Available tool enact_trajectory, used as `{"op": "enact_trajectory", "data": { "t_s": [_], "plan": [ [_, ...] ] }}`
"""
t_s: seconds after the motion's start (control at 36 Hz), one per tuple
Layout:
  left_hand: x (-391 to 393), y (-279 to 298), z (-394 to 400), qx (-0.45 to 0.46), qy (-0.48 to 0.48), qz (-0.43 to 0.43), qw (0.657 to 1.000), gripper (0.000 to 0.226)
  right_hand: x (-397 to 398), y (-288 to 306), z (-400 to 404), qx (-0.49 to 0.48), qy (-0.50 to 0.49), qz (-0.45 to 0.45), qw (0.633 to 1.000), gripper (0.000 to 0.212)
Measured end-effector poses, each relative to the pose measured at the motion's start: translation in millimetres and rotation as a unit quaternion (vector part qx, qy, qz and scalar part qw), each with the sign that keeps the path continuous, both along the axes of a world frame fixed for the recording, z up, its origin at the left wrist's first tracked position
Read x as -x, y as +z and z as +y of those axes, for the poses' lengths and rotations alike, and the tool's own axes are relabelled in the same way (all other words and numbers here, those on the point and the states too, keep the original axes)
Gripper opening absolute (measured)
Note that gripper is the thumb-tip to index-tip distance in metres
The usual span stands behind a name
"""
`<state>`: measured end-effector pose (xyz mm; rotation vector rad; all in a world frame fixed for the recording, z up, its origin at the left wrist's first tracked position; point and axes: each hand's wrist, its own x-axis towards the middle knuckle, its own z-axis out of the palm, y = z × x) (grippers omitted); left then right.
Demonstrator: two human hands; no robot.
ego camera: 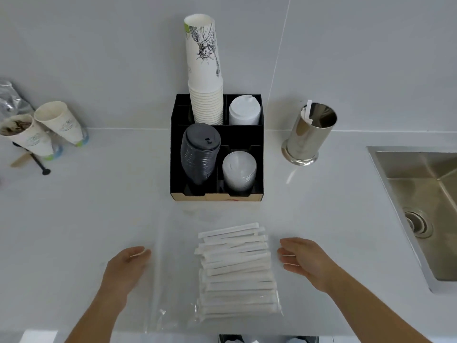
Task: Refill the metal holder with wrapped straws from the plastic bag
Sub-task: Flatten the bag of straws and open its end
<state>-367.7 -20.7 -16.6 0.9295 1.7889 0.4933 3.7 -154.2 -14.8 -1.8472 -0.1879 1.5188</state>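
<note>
Head view, clear plastic bag (173, 280) edges faint

White wrapped straws (235, 266) lie in a clear plastic bag (173, 280); the shiny silver metal holder (309, 134) stands by a black organizer (215, 189).

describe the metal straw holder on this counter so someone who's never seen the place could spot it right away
Start at the black organizer of cups and lids standing against the wall in the middle of the white counter. Just right of it, between it and the steel sink, stands the metal holder. It is the only shiny upright cylinder, with a flared base and one white wrapped straw poking out.
</note>
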Motion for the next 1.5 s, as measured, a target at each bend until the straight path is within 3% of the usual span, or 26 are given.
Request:
{"op": "enact_trajectory", "data": {
  "t_s": [0.08,0.19,0.33,0.42,0.5,0.69,0.89,1.22,1.5],
  "plan": [
    [-1,-6,-1,0.013,-0.024,-0.018,0.999,0.013,19,-3,-1,-0.002,0.038,-0.006,0.999,0.011],
    [-9,-12,0,0.025,-0.044,-0.029,0.998,0.007,37,-8,1,0.005,0.038,-0.044,0.998,0.023],
    [-16,-17,-3,0.043,-0.08,-0.03,0.995,0.008,48,-15,9,0.029,0.067,-0.145,0.987,0.012],
    [-17,-21,-3,0.046,-0.086,-0.031,0.995,0.008,54,-21,11,0.041,0.114,-0.215,0.969,0.028],
    [-19,-23,-3,0.016,-0.105,-0.01,0.994,0.012,58,-26,9,0.028,0.143,-0.255,0.956,0.025],
    [-23,-26,-13,-0.081,-0.162,0.057,0.982,0.031,57,-30,-10,-0.052,0.12,-0.251,0.959,0.023],
    [-42,-24,-28,-0.125,-0.154,0.043,0.979,0.043,41,-27,-32,-0.149,0.125,-0.301,0.933,0.025],
    [-125,-9,-66,-0.144,-0.196,-0.019,0.97,0.035,-37,-15,-80,-0.181,0.059,-0.337,0.922,0.018],
    [-229,-10,-100,-0.109,-0.217,-0.043,0.969,0.024,-138,-18,-127,-0.175,0.002,-0.323,0.93,0.014]
  ]
}}
